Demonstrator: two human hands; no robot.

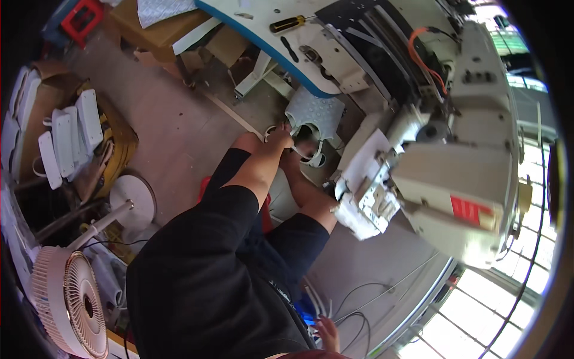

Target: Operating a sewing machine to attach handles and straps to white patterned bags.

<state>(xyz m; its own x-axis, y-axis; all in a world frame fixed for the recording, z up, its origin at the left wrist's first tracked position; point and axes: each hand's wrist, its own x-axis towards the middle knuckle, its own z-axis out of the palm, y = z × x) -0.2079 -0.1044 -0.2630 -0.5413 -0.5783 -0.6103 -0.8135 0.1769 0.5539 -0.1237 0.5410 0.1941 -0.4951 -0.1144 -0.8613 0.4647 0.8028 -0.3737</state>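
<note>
Down by the floor, past my bare knees, my left hand (283,136) is closed at the near edge of a white quilted piece (317,113) with a raised pattern. This piece looks tubular, with a dark, blurred opening facing me and a pale loop (314,160) below it. The exact grip of the fingers is small and hard to make out. At the bottom edge, my right hand (326,332) has its fingers apart and holds nothing visible. A blue object (307,312) and thin white rods lie beside it, partly hidden by my shirt.
A large white industrial sewing machine (454,185) fills the right. The blue-edged table (263,45) beyond carries a yellow-black screwdriver (290,24). At left are a carton (113,140) with several white long pieces and a beige fan (78,302). Cables hang near the window (472,317).
</note>
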